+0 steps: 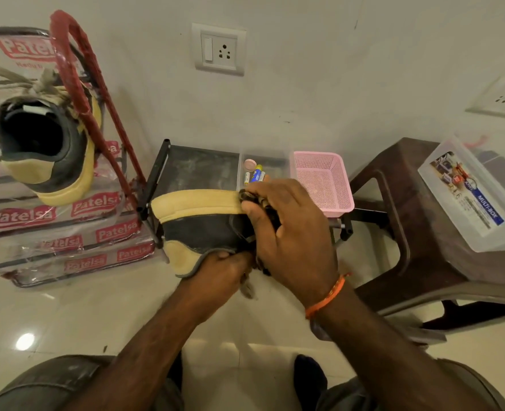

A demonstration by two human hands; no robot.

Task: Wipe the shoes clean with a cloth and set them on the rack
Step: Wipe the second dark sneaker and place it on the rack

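Knees [67, 384] lowest in view; above, left hand [221, 269] gripped shoe [201, 229], right hand [290, 229] pinched dark cloth [247, 197] against sole. Second shoe [46, 149] on "Patelsa" rack [52, 232]. "MULTI-BOX" box [468, 194] on stool [408, 221].

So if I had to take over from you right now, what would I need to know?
Left hand grips the shoe from below. Right hand presses a dark cloth against its side, fingers curled round it. The other shoe already sits on the plastic-wrapped rack at left. Done: one shoe racked. Left: finish wiping this shoe, then set it beside the first.
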